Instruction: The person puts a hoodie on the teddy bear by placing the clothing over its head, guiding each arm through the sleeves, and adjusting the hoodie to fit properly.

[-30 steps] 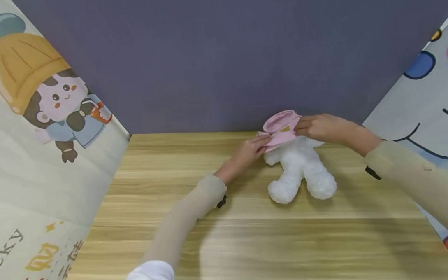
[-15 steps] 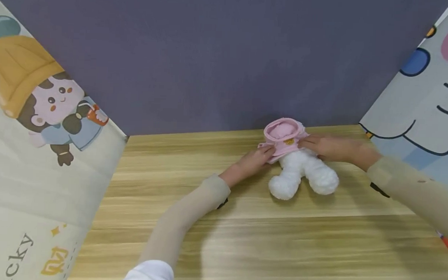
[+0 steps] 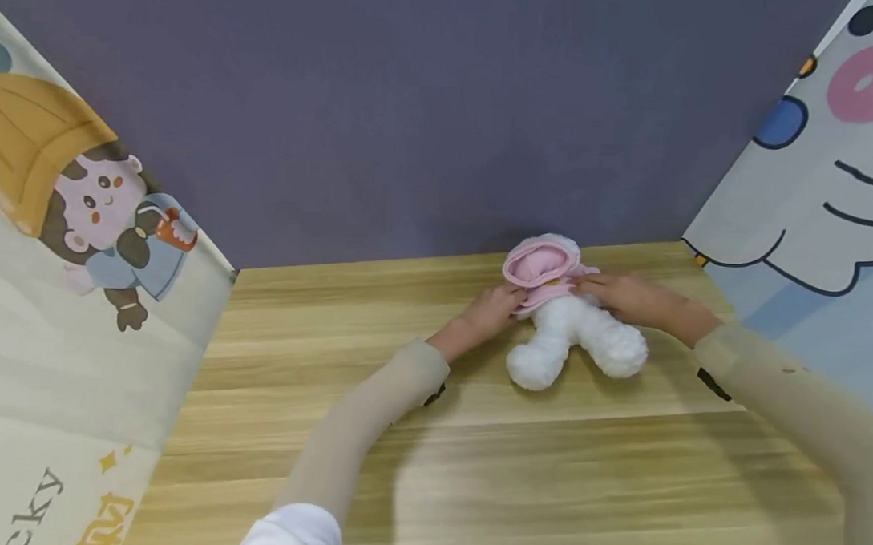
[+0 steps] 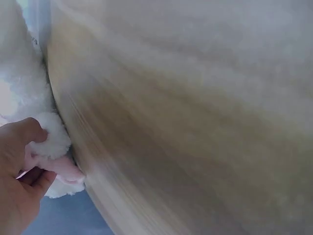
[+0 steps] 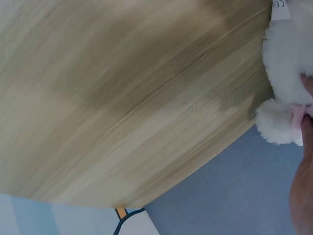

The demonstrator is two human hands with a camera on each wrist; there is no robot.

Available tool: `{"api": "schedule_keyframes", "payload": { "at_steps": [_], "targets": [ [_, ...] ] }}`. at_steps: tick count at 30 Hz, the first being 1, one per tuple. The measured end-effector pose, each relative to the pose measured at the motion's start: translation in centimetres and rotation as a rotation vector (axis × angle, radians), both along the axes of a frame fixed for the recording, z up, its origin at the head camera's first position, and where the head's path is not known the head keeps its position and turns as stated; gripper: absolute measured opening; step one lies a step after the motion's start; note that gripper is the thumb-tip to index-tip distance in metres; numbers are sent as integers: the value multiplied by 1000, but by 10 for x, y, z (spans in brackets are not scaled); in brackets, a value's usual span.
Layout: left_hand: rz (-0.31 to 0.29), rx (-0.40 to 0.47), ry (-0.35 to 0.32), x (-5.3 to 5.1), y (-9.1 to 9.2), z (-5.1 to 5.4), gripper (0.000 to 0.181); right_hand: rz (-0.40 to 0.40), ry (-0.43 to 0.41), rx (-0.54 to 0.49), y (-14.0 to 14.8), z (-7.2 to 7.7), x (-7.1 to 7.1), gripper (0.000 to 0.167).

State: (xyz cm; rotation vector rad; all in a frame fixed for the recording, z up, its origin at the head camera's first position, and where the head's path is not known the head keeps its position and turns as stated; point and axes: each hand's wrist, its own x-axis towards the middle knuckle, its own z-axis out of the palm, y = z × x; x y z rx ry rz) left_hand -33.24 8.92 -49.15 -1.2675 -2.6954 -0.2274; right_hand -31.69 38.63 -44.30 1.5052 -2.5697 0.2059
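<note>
A white plush toy [image 3: 566,321] is on the wooden table near the back, its two legs pointing toward me. A small pink hooded top [image 3: 549,291] covers its upper body, and white fluff shows above the hood's rim. My left hand [image 3: 487,313] grips the top's left side. In the left wrist view, thumb and fingers of the left hand [image 4: 19,169] are curled at a white paw [image 4: 53,136] with pink cloth between them. On the other side my right hand [image 3: 626,299] pinches the pink cloth; its fingertips are partly cut off in the right wrist view.
The wooden table [image 3: 317,397] ends at a dark grey-blue panel [image 3: 413,127] right behind the toy. A printed cartoon sheet [image 3: 121,205] stands at the left, and another printed sheet [image 3: 792,205] at the right. A white label [image 5: 280,10] hangs from the toy.
My hands have drawn the pink top down over the toy's upper body. White fluff now shows above the hood. The right hand has come lower along the toy's side.
</note>
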Motion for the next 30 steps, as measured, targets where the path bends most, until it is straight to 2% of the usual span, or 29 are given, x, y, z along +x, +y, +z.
{"api": "schedule_keyframes", "payload": {
  "at_steps": [4, 9, 13, 18, 24, 30],
  "targets": [
    [0, 5, -55, 1, -11, 1, 30, 17, -10, -26, -10, -6, 3, 78],
    [-1, 23, -64, 3, -29, 4, 27, 23, -47, -80, -24, -9, 4, 74],
    [-25, 36, -77, 10, -48, 4, 27, 37, -89, -121, -40, -10, 9, 67],
    [-12, 48, -105, 19, -75, 4, 26, 66, -102, -149, -61, -16, 14, 64],
    [22, 110, -146, 27, -103, 16, 26, 87, -105, -230, -85, -24, 15, 59],
    [125, 116, -128, 7, -116, 30, 26, 174, -165, -260, -101, -24, -38, 52]
  ]
}}
